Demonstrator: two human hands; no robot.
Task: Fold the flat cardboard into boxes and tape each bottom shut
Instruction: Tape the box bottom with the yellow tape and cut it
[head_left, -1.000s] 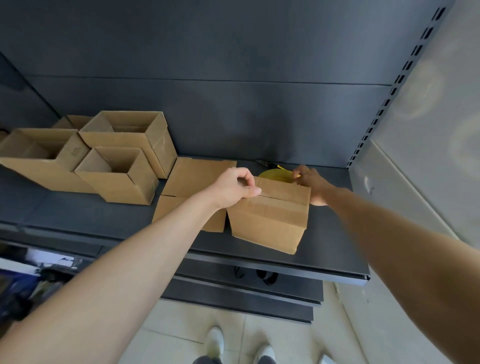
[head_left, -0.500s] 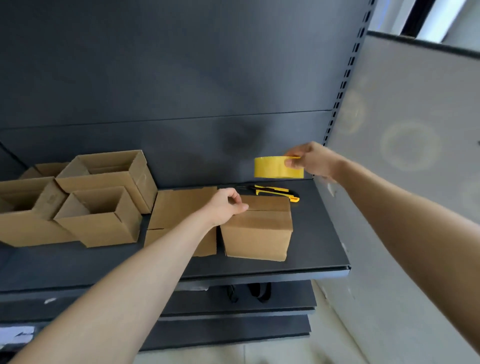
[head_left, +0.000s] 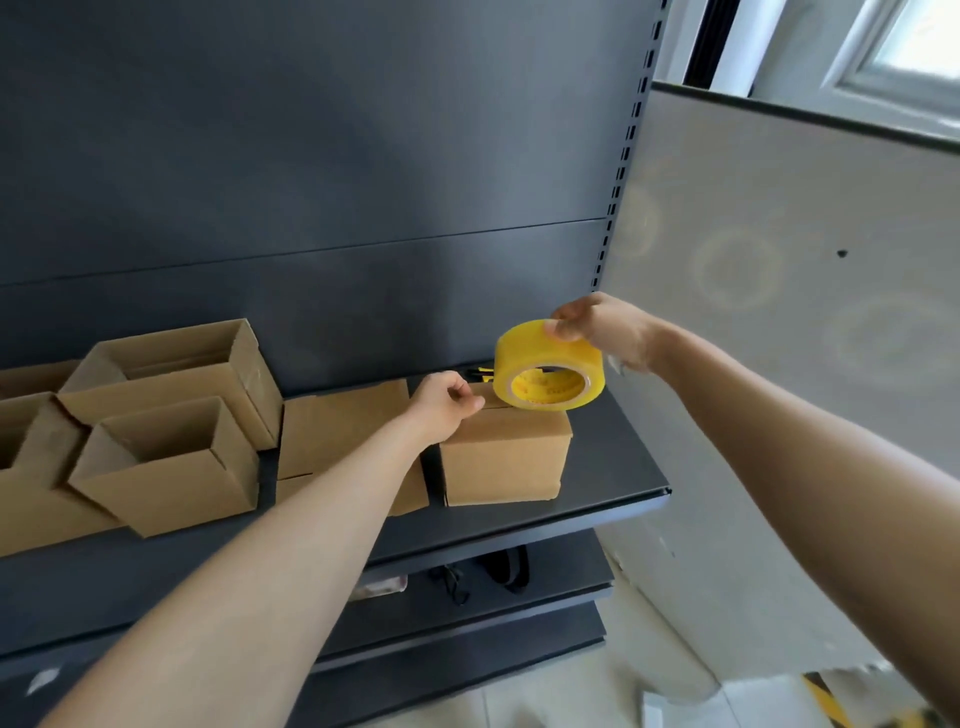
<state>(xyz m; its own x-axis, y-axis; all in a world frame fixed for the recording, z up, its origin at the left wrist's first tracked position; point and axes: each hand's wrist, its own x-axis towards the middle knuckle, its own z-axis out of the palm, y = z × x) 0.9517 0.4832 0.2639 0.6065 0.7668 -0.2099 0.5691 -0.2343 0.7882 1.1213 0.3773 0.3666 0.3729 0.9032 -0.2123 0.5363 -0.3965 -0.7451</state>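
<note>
Right fingers (head_left: 563, 326): curling over the top edge of the tape roll (head_left: 545, 358), pinching it by the outer band and hanging it tilted, hole facing this way, just above the far top edge of the box (head_left: 506, 457).
Left fingers (head_left: 470, 400): curling in tight at the box's top left corner, seemingly pinching the flap edge there.
Right hand (head_left: 610, 332): reaching in from the right, hovering over the back of the shelf (head_left: 618, 467).
Left hand (head_left: 444, 402): resting on the box top, steadying it.
Box position: sitting closed side up near the shelf's right end, showing no tape on the seam from here.
Box handling: judging it light and hollow, stiff along the folds but likely sagging mid-flap, and probably sliding easily on the smooth shelf. Best pinning it at a corner or beside the seam, not pressing the middle.
Tape handling: judging the roll rigid, a bit weighty and slick on its face. Best gripping across the width, maybe hooking through the core for pulling. Loose end not showing.
Flat cardboard (head_left: 343, 431): lying just beside the box on its left, partly under the left forearm.
Open boxes (head_left: 171, 462): standing further left, mouths up.
Cutter (head_left: 479, 372): peeking out yellow and black behind the left hand, mostly hidden.
</note>
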